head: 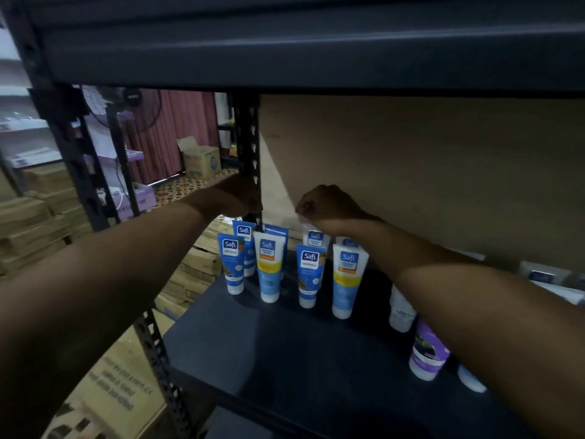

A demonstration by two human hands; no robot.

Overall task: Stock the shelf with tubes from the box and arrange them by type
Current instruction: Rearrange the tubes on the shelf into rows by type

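Note:
Several Safi tubes stand cap-down at the back left of the dark shelf (pixel 285 343), in two rows. The front row alternates a blue tube (pixel 232 267), a white-and-yellow tube (pixel 268 270), another blue tube (pixel 310 274) and another white-and-yellow tube (pixel 348 280). My left hand (pixel 231 198) reaches to the back row, fingers closed on the top edge of a rear blue tube (pixel 244 232), partly behind the shelf post. My right hand (pixel 329 204) pinches the top of a rear white tube (pixel 315 239).
A white tube (pixel 400 312), a purple tube (pixel 427 353) and another white one (pixel 471 378) stand on the shelf under my right forearm. The upper shelf board (pixel 316 58) hangs low overhead. A cardboard box (pixel 120 391) sits lower left, with stacked cartons (pixel 34 217) beyond.

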